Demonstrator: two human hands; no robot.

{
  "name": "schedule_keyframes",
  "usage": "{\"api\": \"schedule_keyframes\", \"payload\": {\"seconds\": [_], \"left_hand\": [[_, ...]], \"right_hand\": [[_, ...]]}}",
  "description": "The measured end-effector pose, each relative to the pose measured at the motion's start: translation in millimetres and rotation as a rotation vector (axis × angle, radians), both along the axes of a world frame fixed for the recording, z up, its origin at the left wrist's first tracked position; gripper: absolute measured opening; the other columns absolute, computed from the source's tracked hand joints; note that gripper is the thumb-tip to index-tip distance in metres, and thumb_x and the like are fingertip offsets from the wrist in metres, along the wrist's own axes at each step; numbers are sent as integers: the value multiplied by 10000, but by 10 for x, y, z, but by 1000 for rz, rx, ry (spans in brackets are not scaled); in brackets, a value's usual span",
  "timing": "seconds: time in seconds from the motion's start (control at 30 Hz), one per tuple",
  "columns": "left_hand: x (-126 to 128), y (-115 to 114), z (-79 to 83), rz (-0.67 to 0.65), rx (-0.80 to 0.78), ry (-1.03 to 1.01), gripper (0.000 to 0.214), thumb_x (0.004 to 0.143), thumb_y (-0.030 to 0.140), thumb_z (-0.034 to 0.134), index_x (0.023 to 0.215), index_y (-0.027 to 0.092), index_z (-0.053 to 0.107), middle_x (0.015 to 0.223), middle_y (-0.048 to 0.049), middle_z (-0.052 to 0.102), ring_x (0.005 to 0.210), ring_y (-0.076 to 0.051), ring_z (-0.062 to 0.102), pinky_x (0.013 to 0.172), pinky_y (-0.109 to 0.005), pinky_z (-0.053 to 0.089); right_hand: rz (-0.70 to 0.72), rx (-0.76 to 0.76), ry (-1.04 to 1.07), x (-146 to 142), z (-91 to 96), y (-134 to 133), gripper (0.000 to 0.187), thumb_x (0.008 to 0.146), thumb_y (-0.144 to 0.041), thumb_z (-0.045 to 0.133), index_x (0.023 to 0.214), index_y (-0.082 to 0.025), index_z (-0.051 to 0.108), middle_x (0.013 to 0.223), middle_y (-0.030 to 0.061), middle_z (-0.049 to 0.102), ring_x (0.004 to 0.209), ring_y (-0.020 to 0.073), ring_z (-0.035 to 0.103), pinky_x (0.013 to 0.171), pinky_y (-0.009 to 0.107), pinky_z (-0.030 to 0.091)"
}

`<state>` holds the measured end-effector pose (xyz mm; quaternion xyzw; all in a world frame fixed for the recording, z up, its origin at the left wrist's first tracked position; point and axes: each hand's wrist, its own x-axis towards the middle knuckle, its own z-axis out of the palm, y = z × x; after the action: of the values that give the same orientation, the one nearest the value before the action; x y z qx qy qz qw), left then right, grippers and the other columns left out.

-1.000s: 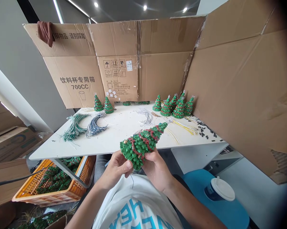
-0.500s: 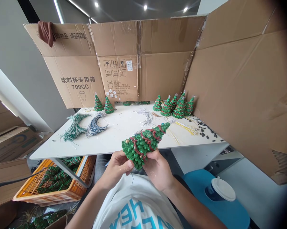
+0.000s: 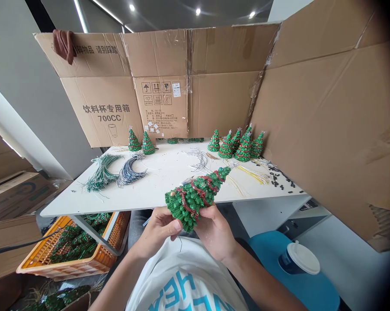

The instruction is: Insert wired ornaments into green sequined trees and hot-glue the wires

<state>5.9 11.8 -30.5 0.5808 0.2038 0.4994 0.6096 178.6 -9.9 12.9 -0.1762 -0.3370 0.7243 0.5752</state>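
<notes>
- The left hand [image 3: 158, 226] has its fingers bent in at the wide base of a green tree [image 3: 196, 196], thumb along the lower edge; they are closed on it.
- The right hand [image 3: 216, 231] also has hold of the tree, thumb pressed on its side; its other fingers are mostly hidden beneath.
- The tree, wound with red garland, is held tilted at the counter's near edge, tip pointing up and right.
- A thin dark thread [image 3: 181, 245] shows just below the base, against the white shirt [image 3: 188, 276].
- On the white counter [image 3: 164, 166], two small trees [image 3: 148, 144] stand upright at the back left, and a cluster of trees [image 3: 244, 147] at the back right.
- A green string bundle [image 3: 99, 172] lies beside a blue string bundle [image 3: 130, 172] on the left; yellow strings [image 3: 255, 175] and black pieces [image 3: 277, 175] lie on the right.
- Cardboard [image 3: 224, 99] stands behind.
- An orange crate [image 3: 102, 258] sits lower left; a lidded tub [image 3: 300, 258] rests on a blue seat [image 3: 311, 291].
</notes>
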Motion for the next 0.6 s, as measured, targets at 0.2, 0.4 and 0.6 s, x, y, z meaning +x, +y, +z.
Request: {"api": "schedule_keyframes", "payload": {"seconds": [0.2, 0.4, 0.6], "left_hand": [[-2, 4, -41, -14, 11, -3, 429, 927, 573, 822, 756, 184, 755, 596, 49, 442, 509, -73, 321, 503, -238, 310], [-13, 17, -60, -22, 37, -16, 455, 945, 557, 809, 718, 175, 712, 599, 45, 443, 516, -74, 323, 504, -239, 289], [3, 16, -73, -28, 49, -35, 446, 961, 544, 798, 723, 180, 698, 599, 47, 437, 515, -75, 332, 505, -242, 274]], "right_hand": [[0, 11, 13, 8, 16, 0, 504, 829, -283, 757, 1320, -331, 657, 1138, 32, 818, 1137, 347, 721, 886, 519, 619], [31, 28, 44, 1, -30, 21, 528, 824, -251, 759, 1334, -330, 648, 1158, 38, 813, 1158, 352, 706, 877, 514, 618], [23, 23, 49, 9, -54, 31, 539, 818, -228, 761, 1333, -340, 650, 1149, 27, 814, 1150, 344, 705, 888, 507, 610]]}}
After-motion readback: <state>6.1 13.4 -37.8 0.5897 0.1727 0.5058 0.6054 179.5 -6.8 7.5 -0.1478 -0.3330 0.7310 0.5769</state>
